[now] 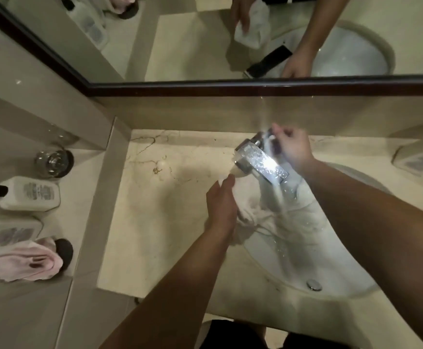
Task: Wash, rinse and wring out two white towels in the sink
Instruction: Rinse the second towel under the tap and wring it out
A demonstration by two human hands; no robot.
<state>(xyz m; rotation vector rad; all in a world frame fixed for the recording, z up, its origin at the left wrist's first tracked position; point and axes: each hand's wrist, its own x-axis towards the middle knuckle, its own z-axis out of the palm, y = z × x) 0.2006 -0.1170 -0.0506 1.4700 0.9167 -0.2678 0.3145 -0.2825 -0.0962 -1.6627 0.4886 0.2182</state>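
Observation:
A white towel [275, 217] lies bunched over the left rim of the oval sink [336, 280], wet under the running water [282, 197]. My left hand [221, 205] grips the towel's upper end just below the chrome tap [260, 159]. Behind the spout, my right hand [292, 147] has its fingers curled on the tap's handle. A second white towel cannot be told apart in the heap.
The beige marble counter [170, 217] spreads left of the sink. On a side ledge stand a glass [53, 161], two white lotion bottles [29, 193] and a pink cloth [24, 260]. A mirror [205, 34] runs along the back wall. The drain plug [314, 285] shows in the basin.

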